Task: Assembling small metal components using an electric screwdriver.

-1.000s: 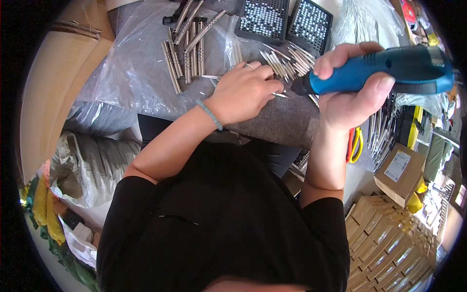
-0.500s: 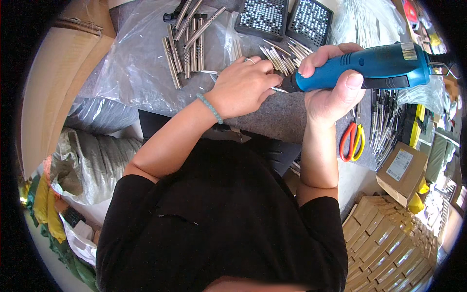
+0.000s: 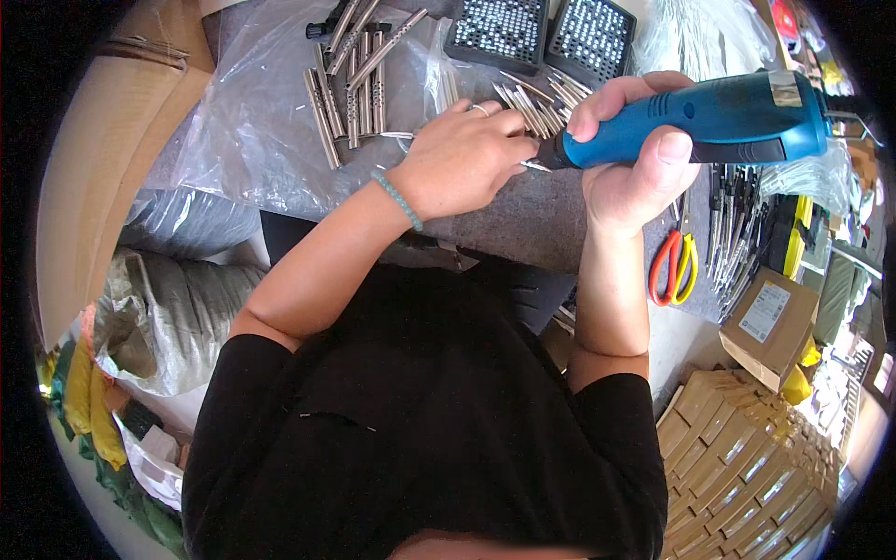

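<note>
My right hand is wrapped round a blue electric screwdriver, held level with its black nose to the left. My left hand, a ring on one finger and a beaded bracelet at the wrist, is closed at that nose. A slim silvery rod sticks out on the left side of this hand. Another pale tip shows under the fingertips, and I cannot tell if it is the same piece. What the fingers pinch is mostly hidden. Beyond the hands lie loose thin metal rods on the grey cloth.
Perforated metal tubes lie on clear plastic film at the left. Two black trays of small parts stand at the back. Red-and-yellow-handled scissors, slim metal pieces and a cardboard box are at the right.
The view has shifted slightly. Both hands hold nearly the same pose, with the screwdriver's nose still at my left fingertips.
</note>
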A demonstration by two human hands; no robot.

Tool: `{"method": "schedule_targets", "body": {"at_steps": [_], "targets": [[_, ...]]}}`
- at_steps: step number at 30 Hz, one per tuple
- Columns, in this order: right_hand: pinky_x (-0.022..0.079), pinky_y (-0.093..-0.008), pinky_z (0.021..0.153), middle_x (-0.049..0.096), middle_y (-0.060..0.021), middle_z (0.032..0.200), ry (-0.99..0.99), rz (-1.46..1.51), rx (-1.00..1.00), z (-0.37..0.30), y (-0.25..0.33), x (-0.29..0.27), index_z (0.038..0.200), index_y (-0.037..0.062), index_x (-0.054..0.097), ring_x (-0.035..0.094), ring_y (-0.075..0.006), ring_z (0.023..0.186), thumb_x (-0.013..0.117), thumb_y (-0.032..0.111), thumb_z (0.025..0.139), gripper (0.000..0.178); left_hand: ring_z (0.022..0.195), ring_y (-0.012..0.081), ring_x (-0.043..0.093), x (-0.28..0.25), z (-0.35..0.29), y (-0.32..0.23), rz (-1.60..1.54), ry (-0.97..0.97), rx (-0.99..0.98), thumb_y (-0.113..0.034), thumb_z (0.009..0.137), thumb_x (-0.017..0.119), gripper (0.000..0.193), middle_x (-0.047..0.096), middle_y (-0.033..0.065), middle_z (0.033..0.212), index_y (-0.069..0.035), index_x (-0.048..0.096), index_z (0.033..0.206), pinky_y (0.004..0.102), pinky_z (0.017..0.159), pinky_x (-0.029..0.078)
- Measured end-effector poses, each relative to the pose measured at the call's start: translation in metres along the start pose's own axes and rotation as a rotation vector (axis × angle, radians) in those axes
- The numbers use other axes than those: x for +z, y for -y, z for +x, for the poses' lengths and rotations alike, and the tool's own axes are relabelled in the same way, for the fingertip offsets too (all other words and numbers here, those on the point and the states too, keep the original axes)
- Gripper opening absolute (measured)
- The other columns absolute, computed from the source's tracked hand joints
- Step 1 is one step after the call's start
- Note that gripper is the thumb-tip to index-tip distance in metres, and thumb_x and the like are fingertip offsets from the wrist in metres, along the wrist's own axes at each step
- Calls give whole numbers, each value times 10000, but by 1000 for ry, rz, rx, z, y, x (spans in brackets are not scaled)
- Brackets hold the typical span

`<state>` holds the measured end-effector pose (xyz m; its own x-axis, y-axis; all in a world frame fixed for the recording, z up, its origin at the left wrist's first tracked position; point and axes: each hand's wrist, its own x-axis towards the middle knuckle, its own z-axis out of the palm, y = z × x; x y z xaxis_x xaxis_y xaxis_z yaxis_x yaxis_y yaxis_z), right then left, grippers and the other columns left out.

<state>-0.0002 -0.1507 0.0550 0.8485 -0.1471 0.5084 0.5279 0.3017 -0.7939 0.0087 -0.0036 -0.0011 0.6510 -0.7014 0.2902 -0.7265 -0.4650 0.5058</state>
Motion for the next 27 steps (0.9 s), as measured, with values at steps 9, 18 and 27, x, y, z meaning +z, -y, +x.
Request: {"method": "schedule_targets", "body": {"at_steps": [9,18,27], "targets": [[438,-267,517,577,-135,725,-36,28,-14,6,-5,-3,1051,-15,451,543,-159,559,672,279,786,454,946,231,546,3,9,5,32,-13,-14,-145,760,633,99,561,35,903,-122,629,857,381,773,405],[448,-268,520,580,-128,729,22,27,-29,7,-8,-7,1063,-19,447,546,-161,562,675,280,794,462,958,235,545,1,12,4,22,28,-34,-149,771,628,107,572,31,919,-117,639,872,380,790,406],[442,-255,507,571,-132,707,121,5,-65,7,-11,-9,1050,-34,444,539,-147,546,667,280,809,455,953,241,547,1,9,4,29,21,-26,-165,763,638,119,575,34,918,-103,630,864,383,783,406]]}}
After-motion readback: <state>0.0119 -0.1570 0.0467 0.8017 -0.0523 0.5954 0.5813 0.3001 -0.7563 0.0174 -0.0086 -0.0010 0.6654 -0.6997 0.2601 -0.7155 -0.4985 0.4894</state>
